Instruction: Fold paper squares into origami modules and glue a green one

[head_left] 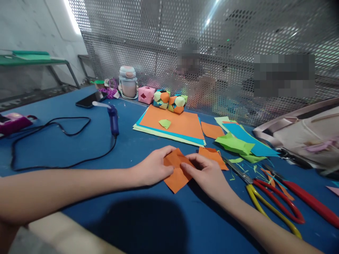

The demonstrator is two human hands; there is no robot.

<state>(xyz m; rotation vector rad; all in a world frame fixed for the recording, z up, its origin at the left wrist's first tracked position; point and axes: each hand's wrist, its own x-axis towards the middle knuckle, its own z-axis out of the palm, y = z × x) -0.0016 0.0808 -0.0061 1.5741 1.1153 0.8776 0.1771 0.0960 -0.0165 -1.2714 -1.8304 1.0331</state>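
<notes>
Between my hands, just above the blue table, is a small square of orange paper (177, 179) with crease lines, turned so one corner points towards me. My left hand (155, 167) pinches its left side, thumb on top and fingers behind. On the right side my right hand (206, 173) grips it with the thumb on its face; its other fingers are partly hidden behind the paper. Just beyond my right hand lies another orange paper piece (212, 157). A stack of coloured sheets (182, 123), orange on top, with a small green folded piece (165, 123), lies farther back.
Right: scissors (278, 201), a red-handled tool (309, 201), green scraps (235, 144), blue paper (249, 137), a bag (304, 130). Left: a corded glue gun (113, 120), its cable looping, and a phone (91, 99). Folded paper cubes (177, 103) and a bottle (128, 83) stand by a perforated metal screen (148, 46).
</notes>
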